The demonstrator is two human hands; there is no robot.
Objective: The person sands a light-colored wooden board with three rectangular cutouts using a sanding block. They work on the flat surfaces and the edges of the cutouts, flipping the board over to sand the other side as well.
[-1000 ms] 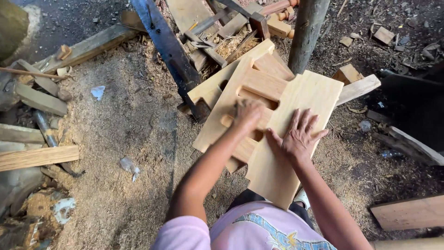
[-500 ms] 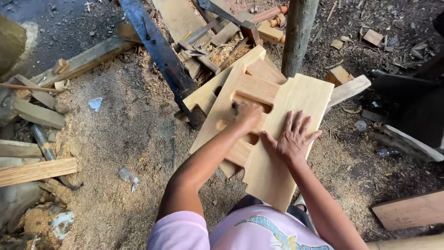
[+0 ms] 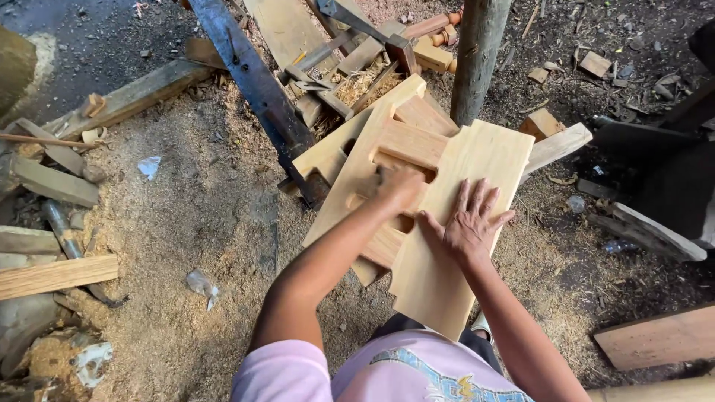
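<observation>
A pale wooden board (image 3: 477, 167) with notched ends lies tilted across a wooden frame piece (image 3: 406, 141) that has rectangular slots cut through it. My right hand (image 3: 471, 223) rests flat on the board, fingers spread. My left hand (image 3: 398, 187) is closed over the middle of the slotted frame, near a slot beside the board's edge. Whether it holds a small thing there is hidden by the fingers. Both pieces sit on the sawdust-covered ground in front of my knees.
A round wooden post (image 3: 480, 52) stands just beyond the board. A long dark metal bar (image 3: 253, 74) slants at the upper left. Loose planks (image 3: 56, 275) and offcuts lie at the left; another plank (image 3: 659, 339) lies at the lower right. Sawdust covers the ground.
The view has drifted a little. Both hands stay on the wood, the left one shifting slightly over the slotted frame.
</observation>
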